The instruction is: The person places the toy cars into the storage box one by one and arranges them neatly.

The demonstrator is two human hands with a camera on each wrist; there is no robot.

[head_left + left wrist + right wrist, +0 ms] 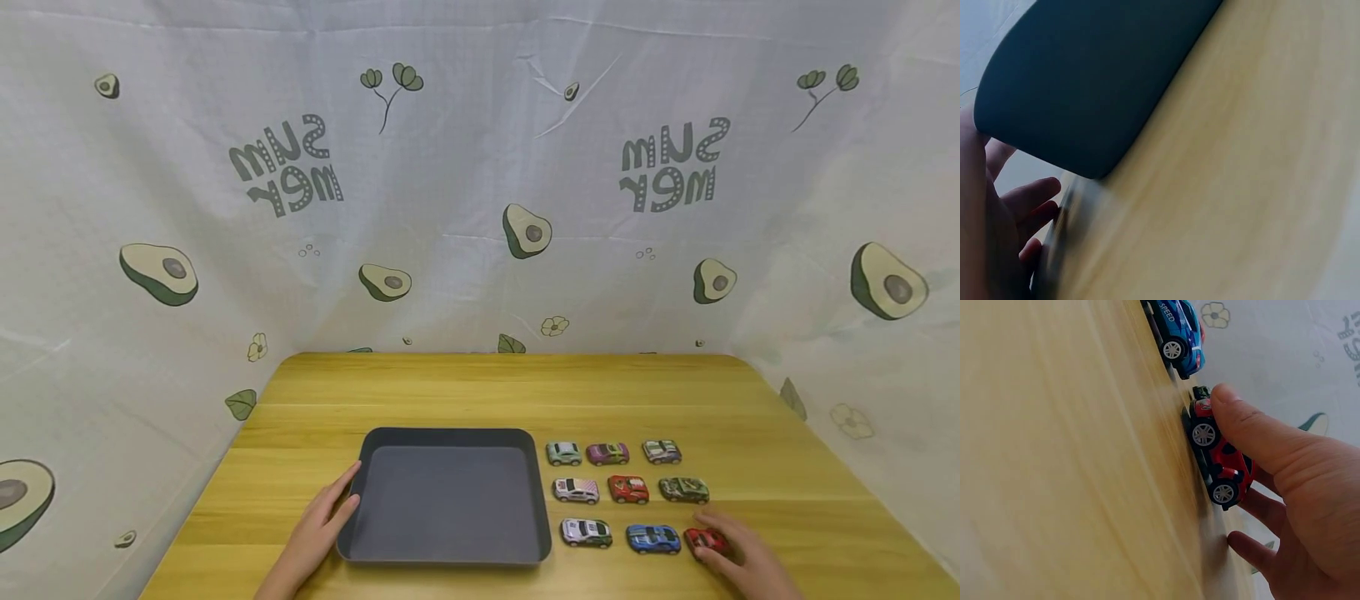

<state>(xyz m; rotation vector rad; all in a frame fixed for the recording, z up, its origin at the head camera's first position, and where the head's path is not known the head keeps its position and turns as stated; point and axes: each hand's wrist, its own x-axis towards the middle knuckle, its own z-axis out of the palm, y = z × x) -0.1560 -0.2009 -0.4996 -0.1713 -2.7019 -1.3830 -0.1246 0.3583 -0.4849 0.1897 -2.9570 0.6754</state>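
Observation:
At its left side, a dark grey tray (450, 560) is touched by my left hand (318, 521). The left wrist view shows that hand's fingers (1035, 195) loosely bent beside the tray's outer wall (1085, 81). My right hand (738, 550) pinches a small red toy car (1225, 450) at the near right of the group. Its thumb lies along one side of the car, and fingers reach round the far side. The car's wheels are at the table surface. A blue toy car (652, 538) stands just left of it.
More toy cars stand in rows right of the tray: a white one (586, 532), a red one (628, 489), a camouflage one (684, 489), a purple one (607, 453) and others. A printed curtain (450, 167) hangs behind the wooden table (480, 383).

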